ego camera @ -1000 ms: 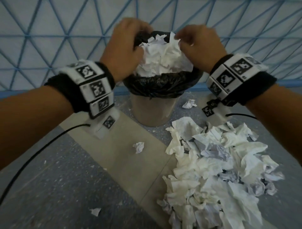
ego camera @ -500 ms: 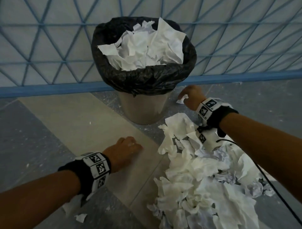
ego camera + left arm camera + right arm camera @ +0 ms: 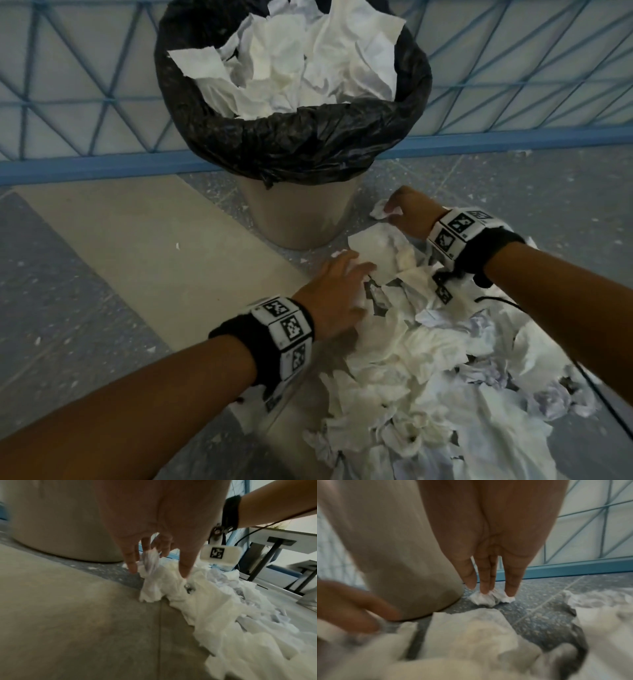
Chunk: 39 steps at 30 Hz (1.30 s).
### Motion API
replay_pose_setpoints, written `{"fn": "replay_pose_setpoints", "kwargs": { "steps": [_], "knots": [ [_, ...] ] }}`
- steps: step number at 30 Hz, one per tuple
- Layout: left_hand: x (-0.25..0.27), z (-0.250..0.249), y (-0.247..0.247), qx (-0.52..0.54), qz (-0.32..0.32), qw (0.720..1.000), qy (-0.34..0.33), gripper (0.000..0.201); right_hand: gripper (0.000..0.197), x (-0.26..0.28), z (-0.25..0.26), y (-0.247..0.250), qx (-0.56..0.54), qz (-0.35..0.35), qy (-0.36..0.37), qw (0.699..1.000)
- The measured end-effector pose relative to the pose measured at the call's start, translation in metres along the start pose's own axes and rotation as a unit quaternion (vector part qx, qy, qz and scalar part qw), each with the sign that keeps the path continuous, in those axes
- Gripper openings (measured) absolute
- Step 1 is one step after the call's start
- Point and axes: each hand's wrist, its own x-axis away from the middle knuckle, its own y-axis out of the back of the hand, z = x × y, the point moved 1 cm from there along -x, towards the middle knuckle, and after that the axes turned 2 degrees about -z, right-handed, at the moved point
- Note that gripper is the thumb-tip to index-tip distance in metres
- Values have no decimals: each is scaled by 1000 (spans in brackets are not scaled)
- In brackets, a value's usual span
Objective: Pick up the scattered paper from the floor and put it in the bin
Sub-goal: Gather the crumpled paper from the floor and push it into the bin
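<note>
The bin (image 3: 301, 219), lined with a black bag (image 3: 308, 144), stands heaped with white paper (image 3: 301, 61). A large pile of crumpled paper (image 3: 445, 370) lies on the floor to its right. My left hand (image 3: 359, 277) rests on the pile's near-bin edge; in the left wrist view that left hand (image 3: 157, 566) grips a small crumpled scrap (image 3: 150, 559) with curled fingers. My right hand (image 3: 390, 210) reaches down beside the bin's base. In the right wrist view its fingertips (image 3: 485, 588) pinch a small paper ball (image 3: 489, 599) that lies on the floor.
A wall with a blue lattice and a blue skirting (image 3: 513, 140) runs right behind the bin. A beige strip of floor (image 3: 154, 257) lies to the left. Small white flecks dot the grey floor. A black cable (image 3: 609, 407) trails from my right wrist over the pile.
Both hands left the bin top and dropped to the floor. The left hand covered a stray scrap, then slid right to the pile. The right hand closed on the small ball beside the bin.
</note>
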Motion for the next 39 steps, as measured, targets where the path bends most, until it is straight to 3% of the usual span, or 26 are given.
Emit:
{"fn": "replay_pose_setpoints", "kwargs": {
  "steps": [3, 7, 10, 12, 16, 20, 24, 27, 30, 32, 35, 36, 38, 39],
  "knots": [
    [-4, -4, -18, -130, 86, 987, -23, 84, 46, 25, -2, -7, 9, 29, 42, 999],
    [-3, -5, -29, -225, 54, 970, -73, 70, 80, 34, -4, -17, 59, -10, 100, 993],
    [1, -8, -33, -223, 35, 971, -80, 52, 103, 21, -3, -23, 89, 66, 83, 990],
    [7, -9, -35, -236, 58, 967, -79, 46, 91, 20, 0, -28, 119, 112, 74, 984],
    [16, -2, -33, -204, 66, 976, -41, 37, 42, 36, 8, -35, 144, 10, 140, 980],
    [20, -3, -23, -148, 30, 988, -11, 25, 28, 51, 14, -34, 122, -1, 153, 981],
    [27, -7, -2, -42, -37, 998, 5, 21, 23, 59, 18, -10, 21, -45, 114, 992],
    [40, -10, 27, 20, -79, 997, 13, 18, 21, 67, 16, 24, -60, -132, 88, 986],
    [54, -27, 67, 90, -137, 986, -22, 13, 18, 76, 13, 76, -127, -245, 45, 960],
    [65, -48, 99, 144, -196, 967, -73, 9, 21, 84, 11, 115, -176, -328, 16, 928],
    [82, -79, 158, 170, -306, 927, -132, 19, 19, 101, 20, 164, -274, -414, -11, 868],
    [87, -87, 179, 171, -349, 910, -146, 23, 11, 103, 27, 178, -299, -431, 2, 851],
    [93, -95, 216, 181, -431, 870, -155, 26, 22, 110, 48, 200, -313, -469, 27, 825],
    [91, -96, 231, 174, -458, 860, -142, 25, 15, 111, 61, 205, -304, -486, 40, 819]
  ]
}}
